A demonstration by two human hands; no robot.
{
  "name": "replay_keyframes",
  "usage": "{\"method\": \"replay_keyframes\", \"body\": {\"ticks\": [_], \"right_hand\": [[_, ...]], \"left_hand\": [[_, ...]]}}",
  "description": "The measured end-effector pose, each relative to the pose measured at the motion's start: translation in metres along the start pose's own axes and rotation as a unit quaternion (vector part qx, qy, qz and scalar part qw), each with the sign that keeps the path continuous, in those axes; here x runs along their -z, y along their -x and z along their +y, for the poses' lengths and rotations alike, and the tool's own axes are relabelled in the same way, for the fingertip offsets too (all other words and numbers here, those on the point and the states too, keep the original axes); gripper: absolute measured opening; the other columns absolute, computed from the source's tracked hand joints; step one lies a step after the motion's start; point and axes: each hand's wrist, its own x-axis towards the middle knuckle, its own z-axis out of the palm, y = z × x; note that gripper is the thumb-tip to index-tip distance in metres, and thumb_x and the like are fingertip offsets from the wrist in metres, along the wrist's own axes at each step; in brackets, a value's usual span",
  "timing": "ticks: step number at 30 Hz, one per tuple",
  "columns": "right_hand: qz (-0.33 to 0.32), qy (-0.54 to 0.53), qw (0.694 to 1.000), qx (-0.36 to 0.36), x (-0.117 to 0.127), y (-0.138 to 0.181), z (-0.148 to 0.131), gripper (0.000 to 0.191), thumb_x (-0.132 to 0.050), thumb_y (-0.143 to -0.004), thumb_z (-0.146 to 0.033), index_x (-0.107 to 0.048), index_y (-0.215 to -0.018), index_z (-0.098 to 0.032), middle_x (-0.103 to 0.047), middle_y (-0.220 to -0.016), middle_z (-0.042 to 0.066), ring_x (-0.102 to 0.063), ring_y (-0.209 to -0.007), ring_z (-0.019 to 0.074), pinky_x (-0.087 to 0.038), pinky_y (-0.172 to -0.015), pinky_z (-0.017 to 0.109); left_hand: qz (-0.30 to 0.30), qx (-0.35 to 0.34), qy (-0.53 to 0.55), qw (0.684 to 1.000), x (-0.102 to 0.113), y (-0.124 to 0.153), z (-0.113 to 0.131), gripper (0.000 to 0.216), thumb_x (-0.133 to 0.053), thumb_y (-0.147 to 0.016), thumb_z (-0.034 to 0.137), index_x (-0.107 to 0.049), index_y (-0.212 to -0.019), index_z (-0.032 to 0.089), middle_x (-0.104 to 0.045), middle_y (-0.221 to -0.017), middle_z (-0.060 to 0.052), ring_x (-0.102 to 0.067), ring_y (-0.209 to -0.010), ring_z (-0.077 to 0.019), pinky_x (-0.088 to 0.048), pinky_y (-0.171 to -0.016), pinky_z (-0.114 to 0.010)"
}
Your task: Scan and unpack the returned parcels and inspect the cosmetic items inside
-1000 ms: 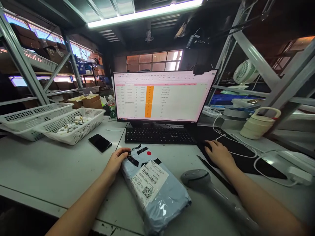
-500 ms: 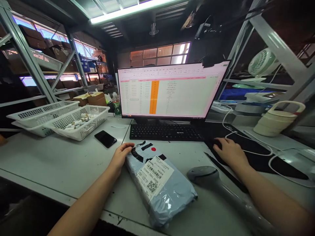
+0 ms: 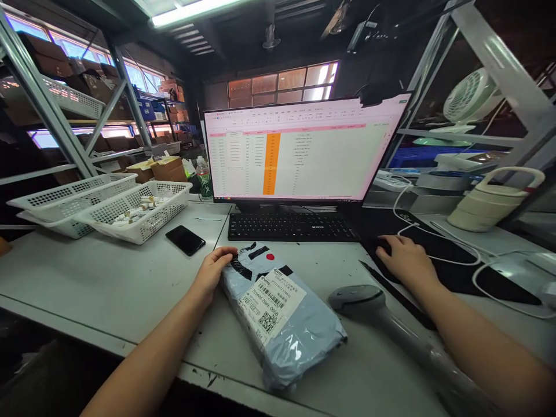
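Observation:
A light blue plastic-wrapped parcel lies on the table, with a white barcode label, strips of black tape and a red dot on top. My left hand is at its far left corner, fingers curled against the edge. On the black mouse pad my right hand is curled over a black computer mouse, mostly hidden under the fingers. Between the parcel and my right forearm lies a grey handheld barcode scanner. A black keyboard sits beyond the parcel.
Behind the keyboard stands a monitor showing a spreadsheet. To the left are a phone, white plastic baskets, one holding small items, and a green bottle. At right are a cream lidded container, white cables and a small fan.
The camera view has shifted slightly, so the monitor and table sit a little higher in the picture. Both hands and the parcel keep their places.

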Motion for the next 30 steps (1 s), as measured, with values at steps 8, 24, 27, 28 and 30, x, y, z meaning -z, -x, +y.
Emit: {"method": "replay_keyframes", "body": {"ticks": [8,24,27,28,30], "right_hand": [[0.011,-0.012,1.000,0.001,0.003,0.003,-0.001,0.046,-0.045,-0.097,-0.034,-0.062,-0.134,-0.014,-0.058,-0.134,0.022,-0.058,-0.107,0.0350,-0.044,-0.090,0.042],[0.045,-0.023,0.999,-0.004,-0.002,0.006,0.001,0.043,-0.049,-0.094,-0.033,-0.064,-0.132,-0.018,-0.060,-0.133,0.017,-0.060,-0.108,0.0331,-0.049,-0.092,0.046],[0.046,-0.024,0.999,-0.004,-0.002,0.006,0.001,0.041,-0.049,-0.095,-0.031,-0.064,-0.132,-0.018,-0.059,-0.135,0.018,-0.060,-0.109,0.0327,-0.050,-0.091,0.046],[0.046,-0.024,0.999,-0.007,-0.002,0.006,0.001,0.041,-0.049,-0.096,-0.031,-0.063,-0.132,-0.017,-0.058,-0.136,0.018,-0.059,-0.109,0.0323,-0.050,-0.092,0.046],[0.046,-0.023,0.999,-0.012,-0.002,0.007,0.002,0.041,-0.050,-0.097,-0.030,-0.061,-0.134,-0.018,-0.056,-0.139,0.017,-0.059,-0.111,0.0302,-0.049,-0.094,0.046]], "left_hand": [[0.008,0.003,-0.012,1.000,0.000,0.002,0.002,0.036,-0.074,-0.066,0.042,-0.076,-0.093,0.019,-0.074,-0.104,-0.007,-0.064,-0.102,-0.0259,-0.046,-0.090,-0.033],[0.019,0.022,0.007,1.000,0.009,-0.004,-0.011,0.042,-0.078,-0.069,0.042,-0.075,-0.105,0.020,-0.072,-0.095,-0.003,-0.062,-0.087,-0.0176,-0.045,-0.075,-0.025],[0.016,0.025,0.011,0.999,0.009,-0.004,-0.011,0.041,-0.078,-0.070,0.041,-0.075,-0.105,0.020,-0.072,-0.095,-0.002,-0.062,-0.088,-0.0174,-0.045,-0.076,-0.025],[0.016,0.027,0.013,0.999,0.009,-0.004,-0.011,0.042,-0.078,-0.070,0.041,-0.074,-0.106,0.020,-0.072,-0.095,-0.002,-0.061,-0.088,-0.0171,-0.045,-0.077,-0.025],[0.018,0.028,0.015,0.999,0.010,-0.004,-0.012,0.043,-0.078,-0.069,0.041,-0.074,-0.107,0.021,-0.072,-0.095,-0.001,-0.060,-0.089,-0.0165,-0.045,-0.078,-0.024]]}}
